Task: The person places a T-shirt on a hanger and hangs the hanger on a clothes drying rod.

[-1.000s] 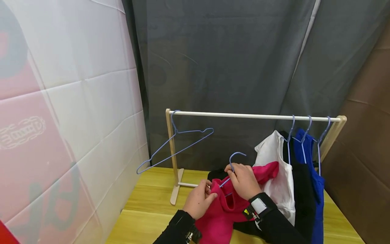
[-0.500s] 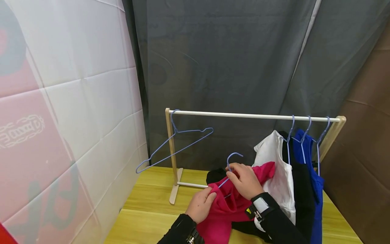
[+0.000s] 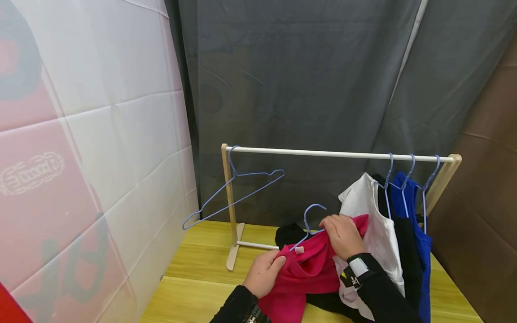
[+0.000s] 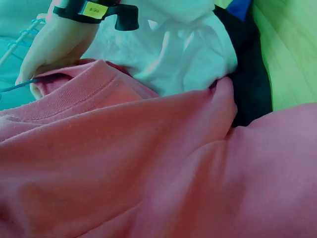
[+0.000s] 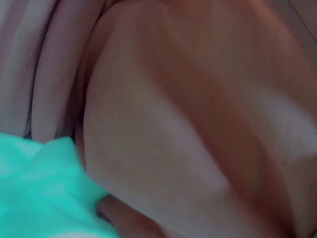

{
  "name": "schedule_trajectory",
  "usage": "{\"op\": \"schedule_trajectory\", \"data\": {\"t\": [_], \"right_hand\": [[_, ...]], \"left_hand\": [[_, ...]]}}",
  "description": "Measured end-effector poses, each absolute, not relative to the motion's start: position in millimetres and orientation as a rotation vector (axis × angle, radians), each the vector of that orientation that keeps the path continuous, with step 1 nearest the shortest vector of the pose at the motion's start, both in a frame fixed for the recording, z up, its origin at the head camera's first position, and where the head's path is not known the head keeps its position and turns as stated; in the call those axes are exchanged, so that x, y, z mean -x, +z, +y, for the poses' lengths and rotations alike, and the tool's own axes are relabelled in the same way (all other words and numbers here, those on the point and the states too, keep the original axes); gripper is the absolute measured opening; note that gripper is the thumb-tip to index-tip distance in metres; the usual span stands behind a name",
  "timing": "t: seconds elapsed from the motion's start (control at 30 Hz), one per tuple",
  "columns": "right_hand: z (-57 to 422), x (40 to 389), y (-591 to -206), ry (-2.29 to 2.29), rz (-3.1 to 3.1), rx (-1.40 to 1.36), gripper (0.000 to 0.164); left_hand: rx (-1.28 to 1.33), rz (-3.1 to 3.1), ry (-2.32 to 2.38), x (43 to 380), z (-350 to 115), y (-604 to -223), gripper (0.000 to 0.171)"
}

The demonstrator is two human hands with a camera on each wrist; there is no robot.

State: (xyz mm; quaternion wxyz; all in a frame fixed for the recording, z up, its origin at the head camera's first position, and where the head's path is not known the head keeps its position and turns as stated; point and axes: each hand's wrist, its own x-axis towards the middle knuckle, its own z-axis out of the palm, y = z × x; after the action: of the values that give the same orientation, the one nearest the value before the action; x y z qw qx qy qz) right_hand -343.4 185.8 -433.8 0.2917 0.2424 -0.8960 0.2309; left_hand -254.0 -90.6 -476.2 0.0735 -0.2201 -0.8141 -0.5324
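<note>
A pink-red shirt [image 3: 308, 273] hangs between my hands, with a blue wire hanger [image 3: 308, 224] inside its neck and the hook standing up above the collar. My left hand [image 3: 262, 274] pinches the shirt's left shoulder by the collar, thumb on top. My right hand [image 3: 343, 235] grips the other shoulder, where the hanger's right arm runs into the cloth. A white tag shows inside the neckline. In the left wrist view the shirt [image 4: 148, 158] fills the front, and my right hand [image 4: 59, 44] holds its far collar side. Cloth hides most of the hanger's lower part.
A clothes rack with a white rail [image 3: 323, 154] stands behind. One bare blue hanger [image 3: 232, 197] hangs at its left end. At the right hang a white top [image 3: 373, 215], a black garment [image 3: 405, 260] and a blue garment [image 3: 424, 251]. More black cloth [image 3: 288, 235] lies behind the shirt.
My right hand has left the base of the hanger's hook and moved right to the shirt's right shoulder. The neckline has spread, showing the tag. My left hand keeps its pinch.
</note>
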Motion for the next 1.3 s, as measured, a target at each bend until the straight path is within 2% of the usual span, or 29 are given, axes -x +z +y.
{"op": "schedule_trajectory", "data": {"t": [0.33, 0.5, 0.7, 0.9, 1.3], "right_hand": [[210.1, 350.0, -438.1, 0.529, -2.398, -0.414, 0.04], [206.1, 342.2, -431.2, 0.551, -2.354, -0.485, 0.026], [195.5, 330.5, -421.0, 0.484, -2.469, -0.595, 0.026], [191.3, 327.0, -420.3, 0.376, -2.423, -0.694, 0.006], [205.4, 340.4, -430.3, 0.524, -2.35, -0.563, 0.015]], "left_hand": [[0.65, -2.46, -1.613, 251.3, -104.3, -482.4, 0.023], [0.639, -2.444, -1.66, 251.0, -107.2, -481.8, 0.025], [0.612, -2.428, -1.622, 251.4, -110.6, -478.9, 0.025], [0.649, -2.464, -1.622, 250.4, -111.1, -476.6, 0.024], [0.636, -2.647, -1.725, 245.6, -123.9, -479.2, 0.02]]}}
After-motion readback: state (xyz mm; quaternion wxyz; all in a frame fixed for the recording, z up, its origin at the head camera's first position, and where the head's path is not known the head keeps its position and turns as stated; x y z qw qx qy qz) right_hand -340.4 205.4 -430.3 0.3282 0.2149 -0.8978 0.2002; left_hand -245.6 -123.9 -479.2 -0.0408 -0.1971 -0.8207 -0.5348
